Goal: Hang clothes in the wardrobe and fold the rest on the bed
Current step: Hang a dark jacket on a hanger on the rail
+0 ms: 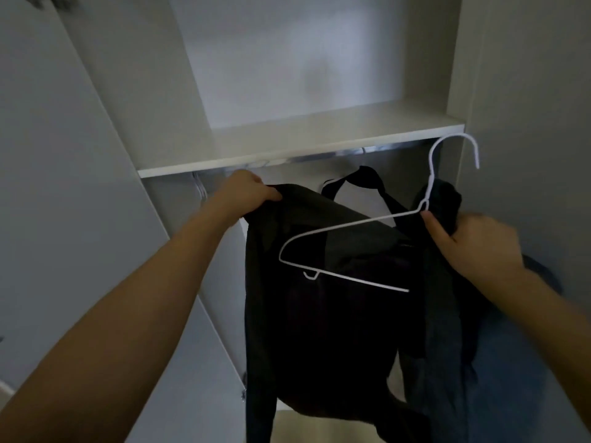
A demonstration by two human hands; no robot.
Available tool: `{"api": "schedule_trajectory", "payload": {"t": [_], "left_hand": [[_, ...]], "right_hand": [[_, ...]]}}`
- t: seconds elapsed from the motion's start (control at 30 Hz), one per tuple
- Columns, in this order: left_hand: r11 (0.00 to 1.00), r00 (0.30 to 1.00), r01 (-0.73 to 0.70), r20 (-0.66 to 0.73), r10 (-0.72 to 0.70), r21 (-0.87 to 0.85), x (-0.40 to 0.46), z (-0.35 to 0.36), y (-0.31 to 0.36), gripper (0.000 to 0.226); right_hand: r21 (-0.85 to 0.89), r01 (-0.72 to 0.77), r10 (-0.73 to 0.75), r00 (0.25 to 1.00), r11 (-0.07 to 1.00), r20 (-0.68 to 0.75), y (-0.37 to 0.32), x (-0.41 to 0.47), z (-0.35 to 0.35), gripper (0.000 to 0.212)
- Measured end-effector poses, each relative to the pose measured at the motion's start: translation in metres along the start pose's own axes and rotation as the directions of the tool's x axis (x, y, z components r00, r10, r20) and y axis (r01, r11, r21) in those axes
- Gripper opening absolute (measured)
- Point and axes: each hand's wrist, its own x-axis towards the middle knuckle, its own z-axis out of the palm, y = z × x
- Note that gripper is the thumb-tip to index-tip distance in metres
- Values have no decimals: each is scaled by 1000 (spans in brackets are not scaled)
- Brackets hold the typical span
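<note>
While left hand (248,190) grips dark garment (323,314) by top edge, right hand (476,243) pinches white hanger (348,247) plus cloth. Garment hangs between hands, below shelf (287,155). Hanging step; next, probably thread hanger in, hook onto rail (319,158) above hands.

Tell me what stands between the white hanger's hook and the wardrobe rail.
Nothing visible blocks it. The white hanger, held by the right hand, has its hook beside the shelf edge; the rail lies just beneath that shelf. The hook must dip under it.
</note>
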Motion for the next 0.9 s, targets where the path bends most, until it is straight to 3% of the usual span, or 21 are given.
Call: {"api": "schedule_trajectory", "payload": {"t": [0.07, 0.2, 0.3, 0.37, 0.43, 0.47, 0.5, 0.53, 0.6, 0.7, 0.83, 0.9], "left_hand": [[1000, 1000, -15, 13, 15, 12, -7, -10, 16, 26], [962, 994, -29, 95, 57, -271, -29, 6, 52, 20], [961, 974, -62, 192, 117, -271, -44, 27, 71, 28], [956, 964, 17, 259, 62, -292, -48, 28, 75, 23], [910, 951, 137, 310, -10, -392, -50, 20, 74, 22], [865, 943, 183, 333, -19, -467, -51, 15, 73, 19], [820, 934, 208, 356, -5, -533, -51, 10, 71, 13], [788, 927, 216, 375, 20, -576, -51, 6, 71, 16], [773, 916, 201, 395, 70, -602, -51, 0, 70, 30], [881, 923, 53, 359, 135, -470, -51, -2, 74, 30], [950, 955, -124, 225, 193, -288, -51, -1, 94, 8], [961, 964, -166, 168, 205, -223, -51, 1, 107, 7]], "right_hand": [[9, 6, -6, 1000, 1000, -4, -8, -4, 3, 55], [52, -67, 56, 978, 996, 200, -35, 1, 16, 48], [307, -147, 46, 949, 940, 312, -60, 9, 10, 59], [525, -311, 55, 893, 792, 446, -68, 16, -2, 55], [685, -584, 22, 768, 435, 640, -73, 24, -15, 50], [681, -685, -10, 703, 260, 711, -72, 26, -19, 47], [667, -728, -27, 672, 158, 740, -71, 27, -24, 42], [669, -729, -52, 670, 141, 741, -70, 29, -27, 35], [673, -711, -105, 668, 203, 737, -66, 30, -32, 25], [680, -607, -223, 656, 411, 721, -62, 33, -41, 15], [658, -448, -254, 675, 605, 692, -76, 39, -44, 21], [615, -320, -237, 720, 721, 652, -87, 41, -40, 49]]}}
